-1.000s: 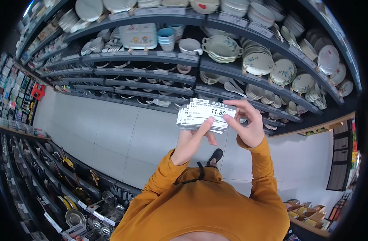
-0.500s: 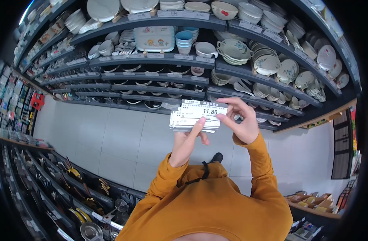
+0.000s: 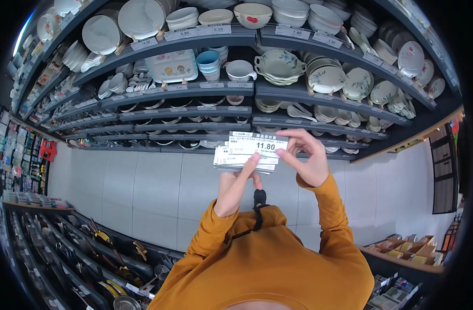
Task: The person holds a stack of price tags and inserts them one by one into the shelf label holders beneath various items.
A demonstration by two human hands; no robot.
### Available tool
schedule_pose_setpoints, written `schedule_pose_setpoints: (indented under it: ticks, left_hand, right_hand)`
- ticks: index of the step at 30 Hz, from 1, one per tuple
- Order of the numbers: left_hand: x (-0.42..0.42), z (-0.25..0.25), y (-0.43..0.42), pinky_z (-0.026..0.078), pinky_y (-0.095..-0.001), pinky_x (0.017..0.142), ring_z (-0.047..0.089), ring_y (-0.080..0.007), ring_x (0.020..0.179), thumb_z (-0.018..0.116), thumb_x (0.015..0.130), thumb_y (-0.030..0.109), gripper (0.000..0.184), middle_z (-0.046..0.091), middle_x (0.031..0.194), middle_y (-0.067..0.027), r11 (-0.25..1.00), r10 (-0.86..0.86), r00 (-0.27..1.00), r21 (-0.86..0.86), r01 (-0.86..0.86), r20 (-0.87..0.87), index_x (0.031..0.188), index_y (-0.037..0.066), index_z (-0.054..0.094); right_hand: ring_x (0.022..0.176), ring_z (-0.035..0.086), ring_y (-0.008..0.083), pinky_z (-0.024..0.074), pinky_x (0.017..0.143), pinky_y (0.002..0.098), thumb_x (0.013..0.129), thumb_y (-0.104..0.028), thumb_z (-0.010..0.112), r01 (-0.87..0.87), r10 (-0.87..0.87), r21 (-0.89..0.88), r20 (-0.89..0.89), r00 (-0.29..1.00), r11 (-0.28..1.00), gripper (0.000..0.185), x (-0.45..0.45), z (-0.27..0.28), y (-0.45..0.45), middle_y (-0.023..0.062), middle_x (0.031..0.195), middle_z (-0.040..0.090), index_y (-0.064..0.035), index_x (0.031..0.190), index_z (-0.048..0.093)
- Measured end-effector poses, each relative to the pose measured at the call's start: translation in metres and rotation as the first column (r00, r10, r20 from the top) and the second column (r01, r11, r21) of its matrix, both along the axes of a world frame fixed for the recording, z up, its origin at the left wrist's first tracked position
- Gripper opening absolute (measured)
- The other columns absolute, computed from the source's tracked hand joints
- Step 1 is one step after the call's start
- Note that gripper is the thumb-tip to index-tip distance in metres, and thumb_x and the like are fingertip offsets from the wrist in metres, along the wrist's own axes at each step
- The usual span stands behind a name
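Observation:
A stack of white price labels (image 3: pixel 247 161) is in front of my body, its top card reading 11.80. My left hand (image 3: pixel 238 187) grips the stack from below, thumb pressed on the front near the middle. At the right edge of the top card (image 3: pixel 258 143), my right hand (image 3: pixel 308 157) has its thumb and index finger closed on the card, with the other fingers curled. The labels overlap unevenly, with lower cards showing at the left.
Ahead, a long shelf (image 3: pixel 169 92) holds plates, stacked bowls (image 3: pixel 208 64), a patterned tray (image 3: pixel 172 66) and leaf-patterned dishes (image 3: pixel 280 67). At lower left another shelf carries utensils and pans (image 3: pixel 128 302). Boxes (image 3: pixel 407 250) stand at lower right; grey tiled floor (image 3: pixel 154 186) lies between.
The view has shifted, with the front shelves now appearing differently placed. Both hands and the labels sit slightly further left in view, with the grip on the stack much the same.

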State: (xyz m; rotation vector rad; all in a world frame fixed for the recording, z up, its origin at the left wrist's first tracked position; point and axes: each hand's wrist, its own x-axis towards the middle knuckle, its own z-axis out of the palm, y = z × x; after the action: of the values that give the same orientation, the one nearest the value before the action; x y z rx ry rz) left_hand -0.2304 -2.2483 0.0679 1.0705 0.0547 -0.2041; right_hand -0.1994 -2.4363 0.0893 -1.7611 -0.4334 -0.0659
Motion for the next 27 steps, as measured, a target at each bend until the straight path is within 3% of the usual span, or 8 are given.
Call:
schedule_pose_setpoints:
  ticks: [11,12,27]
  left_hand:
    - [0.042,0.001,-0.068,0.042,-0.0255,0.049,0.055,-0.0136,0.053,0.059,0.094,0.014,0.02,0.065,0.09,-0.0091,0.999,0.047,0.999,0.012,-0.047,0.014,0.106,-0.002,0.059]
    - [0.046,0.002,-0.072,0.042,-0.0255,0.049,0.055,-0.0137,0.053,0.059,0.094,0.014,0.02,0.065,0.09,-0.0092,0.998,0.058,0.998,0.016,-0.058,0.011,0.106,-0.002,0.059]
    - [0.06,0.0,-0.092,0.043,-0.0265,0.05,0.055,-0.0145,0.057,0.06,0.094,0.014,0.022,0.064,0.093,-0.0095,0.997,0.081,0.997,0.014,-0.081,-0.003,0.108,-0.002,0.058]
  right_hand:
    - [0.061,0.049,0.0023,0.0392,0.058,0.0189,0.085,-0.004,0.067,-0.075,0.075,0.0,0.048,0.996,0.997,0.032,0.055,-0.001,-0.066,-0.0036,0.072,0.055,-0.0019,0.117,0.06]
    - [0.068,0.051,0.0027,0.041,0.064,0.0184,0.084,-0.001,0.066,-0.089,0.089,0.027,-0.026,0.996,0.996,0.033,0.056,0.003,-0.071,-0.0035,0.076,0.055,-0.0002,0.116,0.061]
    - [0.061,0.048,0.0026,0.0395,0.059,0.0196,0.084,-0.005,0.068,-0.091,0.09,0.046,0.01,0.996,0.995,0.033,0.074,0.0,-0.089,-0.0027,0.074,0.055,-0.0032,0.117,0.063]
